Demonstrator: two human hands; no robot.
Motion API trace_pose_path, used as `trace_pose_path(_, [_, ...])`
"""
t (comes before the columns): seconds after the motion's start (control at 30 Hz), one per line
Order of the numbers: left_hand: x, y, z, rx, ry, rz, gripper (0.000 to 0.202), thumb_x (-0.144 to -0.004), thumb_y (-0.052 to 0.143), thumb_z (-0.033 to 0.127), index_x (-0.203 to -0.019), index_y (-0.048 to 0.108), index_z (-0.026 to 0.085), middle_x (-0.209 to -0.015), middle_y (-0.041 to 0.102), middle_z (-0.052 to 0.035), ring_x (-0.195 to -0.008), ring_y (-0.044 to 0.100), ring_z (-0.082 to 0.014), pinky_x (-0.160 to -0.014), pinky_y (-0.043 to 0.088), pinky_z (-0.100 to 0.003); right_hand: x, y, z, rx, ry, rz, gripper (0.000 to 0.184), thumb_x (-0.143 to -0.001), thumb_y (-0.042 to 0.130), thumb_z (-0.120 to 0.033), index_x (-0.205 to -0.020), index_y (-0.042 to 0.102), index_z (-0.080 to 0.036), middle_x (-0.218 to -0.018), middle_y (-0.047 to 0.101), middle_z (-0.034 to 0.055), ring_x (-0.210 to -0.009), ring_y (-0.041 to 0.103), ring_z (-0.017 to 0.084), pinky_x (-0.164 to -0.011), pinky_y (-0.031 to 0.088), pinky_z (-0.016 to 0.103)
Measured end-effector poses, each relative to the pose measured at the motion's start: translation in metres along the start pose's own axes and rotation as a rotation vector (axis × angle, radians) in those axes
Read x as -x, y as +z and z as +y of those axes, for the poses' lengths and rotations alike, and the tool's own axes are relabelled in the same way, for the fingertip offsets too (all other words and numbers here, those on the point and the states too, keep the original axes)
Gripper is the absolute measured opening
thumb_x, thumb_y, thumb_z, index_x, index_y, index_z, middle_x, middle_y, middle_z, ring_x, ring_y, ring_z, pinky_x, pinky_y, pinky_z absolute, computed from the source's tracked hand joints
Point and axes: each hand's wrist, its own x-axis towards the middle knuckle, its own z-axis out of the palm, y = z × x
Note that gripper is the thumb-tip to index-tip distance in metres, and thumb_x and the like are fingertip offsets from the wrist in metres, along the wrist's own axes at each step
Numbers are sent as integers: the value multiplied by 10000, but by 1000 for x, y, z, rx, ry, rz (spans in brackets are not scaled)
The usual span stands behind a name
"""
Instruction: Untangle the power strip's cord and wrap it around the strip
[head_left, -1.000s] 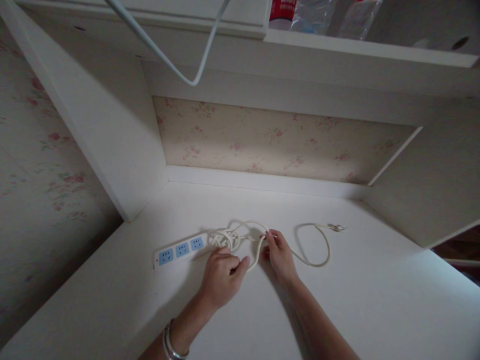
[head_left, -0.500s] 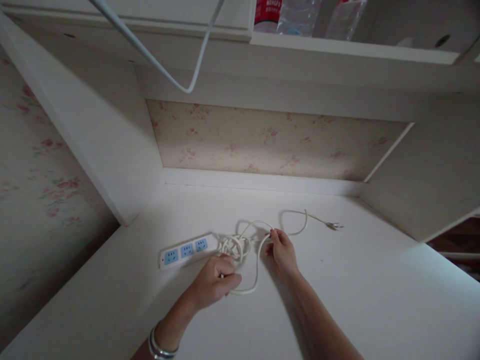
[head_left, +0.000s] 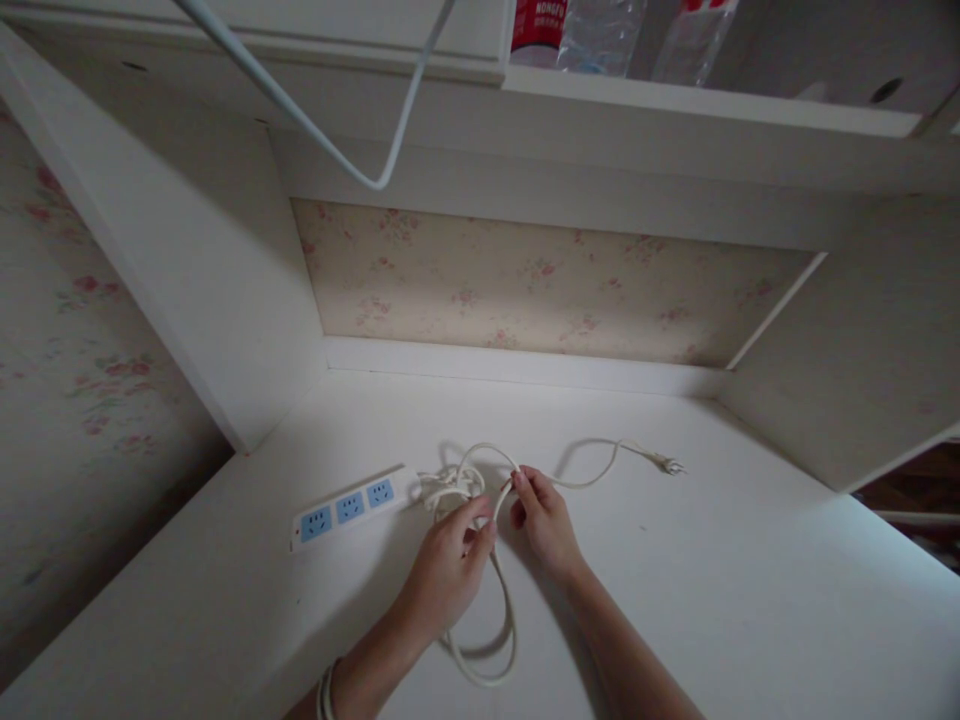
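Observation:
A white power strip [head_left: 352, 508] with blue socket faces lies slanted on the white desk. From its right end runs a cream power cord [head_left: 484, 447], bunched in loops beside the strip. My right hand [head_left: 546, 520] pinches the cord between thumb and fingers, just right of the tangle. Close by on the left, my left hand [head_left: 452, 560] has its curled fingertips on the same cord, covering part of the bunch. One loop hangs toward me below the hands. At the cord's far end the plug [head_left: 670, 464] rests on the desk to the right.
A white desk top [head_left: 720, 580] spreads under everything, with side panels left and right. Overhead is a shelf [head_left: 705, 102] with plastic bottles [head_left: 600, 35]. A pale bent rod or cable [head_left: 375, 182] dangles in front of the shelf.
My left hand has moved up and right, closer to my right hand, which shifted slightly left. The strip slid left and nearer. The lower loop grew and the plug end straightened.

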Motion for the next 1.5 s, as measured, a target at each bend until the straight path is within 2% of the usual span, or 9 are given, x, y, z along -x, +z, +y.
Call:
trace_pose_path(0.13, [-1,3,-3,-104,11,37,393,-910,459,390,-1237,559,197,-1174,658,-104,-763,669,-172,-708,519,-280,7,5,-3,9,-56,-138,363,-896,462,-537,-926,584,-196,-584,497,-41,-500,462,113,-486,377,225])
trace_pose_path(0.37, [-6,-1,-7,-109,53,67,271,-888,493,298,-1098,639,208,-1045,693,-71,-935,633,-206,-846,475,-315,15,12,-9,64,-101,-235,333,-915,443,-492,-958,609,-206,-681,554,-13,-549,497,121,-513,407,229])
trace_pose_path(0.53, [-9,-7,-9,31,-62,159,284,-887,479,308,-1097,632,195,-1111,659,-75,-1040,580,-215,-917,418,-328,10,8,-5,139,-75,-92,392,-917,408,-524,-1055,597,-210,-781,642,13,-494,520,117,-481,414,241])
trace_pose_path(0.67, [-9,-16,-3,200,-145,245,311,-886,483,446,-892,641,179,-855,654,-31,-839,582,-178,-765,430,-268,1,2,4,153,-16,36,449,-892,401,-585,-1037,603,-211,-879,672,30,-442,519,107,-435,404,247])
trace_pose_path(0.87, [-6,-25,0,412,-122,368,491,-835,536,539,-531,377,187,-511,329,58,-502,315,-89,-504,268,-233,-8,-7,10,131,38,158,482,-852,432,-614,-1037,602,-202,-868,682,38,-411,519,107,-387,380,244])
trace_pose_path(1.03, [-4,-35,-4,799,-79,373,575,-817,597,402,-439,219,192,-436,185,74,-437,171,-73,-454,195,-250,-13,-13,16,96,55,243,512,-849,436,-585,-1162,552,-197,-852,666,40,-391,502,106,-357,367,243])
trace_pose_path(1.27, [-3,-62,15,1331,18,172,546,-778,529,228,-406,136,153,-460,286,10,-557,386,-118,-586,368,-282,-23,-29,24,104,56,371,480,-871,405,-552,-1175,539,-206,-799,646,25,-410,516,124,-377,387,255])
trace_pose_path(1.4, [-2,-65,15,1309,-24,-105,576,-809,507,287,-340,201,149,-520,399,-22,-577,456,-123,-590,373,-294,-23,-33,23,196,49,370,446,-882,365,-603,-905,574,-210,-532,558,-22,-432,519,163,-433,386,266])
trace_pose_path(1.5, [-3,-59,10,1221,-180,-290,642,-889,414,464,-325,343,168,-504,473,-45,-528,495,-136,-577,382,-301,-19,-31,19,234,16,335,449,-880,358,-627,-851,550,-222,-507,546,-30,-454,524,172,-471,390,270])
